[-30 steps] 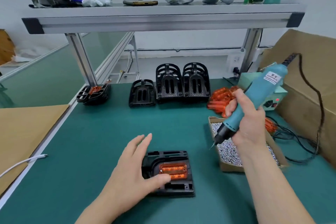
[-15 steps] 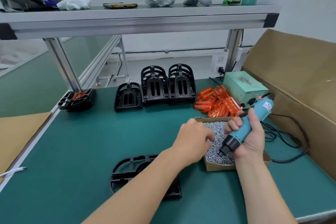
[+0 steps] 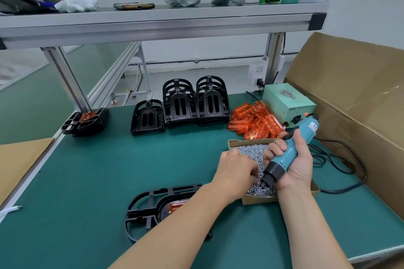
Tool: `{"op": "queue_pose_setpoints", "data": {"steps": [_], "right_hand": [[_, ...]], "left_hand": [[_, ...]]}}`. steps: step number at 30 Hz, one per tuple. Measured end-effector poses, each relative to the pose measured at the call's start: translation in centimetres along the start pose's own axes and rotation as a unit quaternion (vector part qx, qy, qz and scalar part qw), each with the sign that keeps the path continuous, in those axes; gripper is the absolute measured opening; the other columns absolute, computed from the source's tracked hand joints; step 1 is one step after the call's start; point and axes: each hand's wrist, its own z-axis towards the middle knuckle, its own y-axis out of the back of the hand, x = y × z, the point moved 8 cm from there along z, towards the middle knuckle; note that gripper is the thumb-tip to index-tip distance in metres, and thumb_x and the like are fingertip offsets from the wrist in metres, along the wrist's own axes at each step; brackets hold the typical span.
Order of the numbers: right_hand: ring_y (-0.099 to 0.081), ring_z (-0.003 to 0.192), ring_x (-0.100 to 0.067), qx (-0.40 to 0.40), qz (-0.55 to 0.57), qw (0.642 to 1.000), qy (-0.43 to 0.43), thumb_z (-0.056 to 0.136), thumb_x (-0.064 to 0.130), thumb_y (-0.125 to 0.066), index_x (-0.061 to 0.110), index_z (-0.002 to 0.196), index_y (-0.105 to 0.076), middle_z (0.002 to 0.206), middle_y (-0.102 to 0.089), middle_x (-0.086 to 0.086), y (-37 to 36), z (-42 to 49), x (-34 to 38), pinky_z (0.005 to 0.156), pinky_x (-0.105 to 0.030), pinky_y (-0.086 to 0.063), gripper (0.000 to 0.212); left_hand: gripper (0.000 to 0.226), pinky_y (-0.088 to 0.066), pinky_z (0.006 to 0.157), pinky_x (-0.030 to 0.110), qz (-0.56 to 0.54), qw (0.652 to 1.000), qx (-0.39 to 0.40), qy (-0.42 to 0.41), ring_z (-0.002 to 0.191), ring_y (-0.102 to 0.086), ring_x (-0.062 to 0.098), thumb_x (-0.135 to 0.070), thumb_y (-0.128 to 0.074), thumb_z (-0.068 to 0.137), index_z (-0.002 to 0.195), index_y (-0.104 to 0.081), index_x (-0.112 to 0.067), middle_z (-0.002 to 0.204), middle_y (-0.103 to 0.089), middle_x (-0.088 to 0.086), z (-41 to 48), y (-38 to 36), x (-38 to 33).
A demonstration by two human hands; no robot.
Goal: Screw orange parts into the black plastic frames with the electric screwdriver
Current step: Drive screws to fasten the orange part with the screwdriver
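left hand [image 3: 235, 167] moved from frame [image 3: 150, 204] into screws [image 3: 251, 152].

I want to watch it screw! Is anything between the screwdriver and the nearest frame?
Yes. The left arm lies across the frame, hiding some of its orange part. The right hand holds the screwdriver over the screw box.

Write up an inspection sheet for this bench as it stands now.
Surface: green bench mat, flat.
Job's things: black frame with an orange part seated in it, at the near edge; stacked frames and orange pile at the back; screw box at the right.
Clutter: phone and white cloths on the upper shelf.
Hands: right hand grips the electric screwdriver, bit down in the screw box; left hand has its fingers in the box, and any pinch is hidden.
Cables: black cord loops at the right; white cable at the left edge.
Surroundings: cardboard box on the right, green power unit behind.
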Motion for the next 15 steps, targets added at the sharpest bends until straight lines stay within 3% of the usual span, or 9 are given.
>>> {"op": "queue_pose_setpoints", "data": {"steps": [4,7,9,12,15], "right_hand": [[-0.041,0.047,-0.004,-0.005,-0.004,1.000,0.002,0.090,0.042,-0.065,0.019,0.087,-0.056,0.061,-0.044,0.009,0.0,0.0,0.0,0.048,-0.016,-0.035,0.025],[-0.042,0.047,-0.004,-0.009,-0.004,1.000,0.004,0.087,0.041,-0.067,0.019,0.086,-0.056,0.061,-0.044,0.009,0.0,-0.1,0.1,0.048,-0.016,-0.036,0.025],[-0.043,0.047,-0.004,-0.013,-0.006,1.000,0.006,0.088,0.041,-0.067,0.019,0.086,-0.057,0.062,-0.044,0.009,0.1,-0.1,0.1,0.048,-0.016,-0.036,0.024],[-0.044,0.048,-0.004,-0.023,-0.018,1.000,0.011,0.087,0.041,-0.068,0.019,0.086,-0.057,0.062,-0.045,0.008,0.1,-0.1,0.1,0.049,-0.016,-0.037,0.024],[-0.046,0.049,-0.005,-0.032,-0.034,0.999,0.026,0.086,0.040,-0.070,0.019,0.085,-0.059,0.063,-0.048,0.007,-0.5,0.0,0.0,0.049,-0.016,-0.039,0.024]], "left_hand": [[0.013,-0.034,0.090,0.034,-0.085,0.996,-0.031,0.022,0.094,-0.045,0.019,-0.022,-0.064,0.090,0.094,-0.077,-0.022,0.090,-0.072,-0.002,-0.4,0.4,0.5],[0.012,-0.043,0.084,0.025,-0.217,0.969,-0.077,0.086,0.092,-0.057,0.011,-0.015,-0.067,0.087,0.090,-0.077,-0.020,0.089,-0.073,-0.008,-1.2,1.4,1.9],[0.014,-0.045,0.073,0.018,-0.329,0.930,-0.085,0.138,0.075,-0.059,0.003,-0.009,-0.068,0.085,0.083,-0.074,-0.021,0.080,-0.071,-0.007,-2.0,1.6,3.1],[0.016,-0.048,0.070,0.018,-0.481,0.851,-0.078,0.199,0.073,-0.061,0.007,-0.006,-0.076,0.079,0.075,-0.071,-0.021,0.080,-0.072,0.006,-3.9,1.6,4.6],[0.015,-0.051,0.085,0.027,-0.575,0.784,-0.067,0.224,0.082,-0.063,0.013,-0.004,-0.080,0.072,0.073,-0.074,-0.017,0.082,-0.073,0.010,-5.8,1.5,5.3]]}}
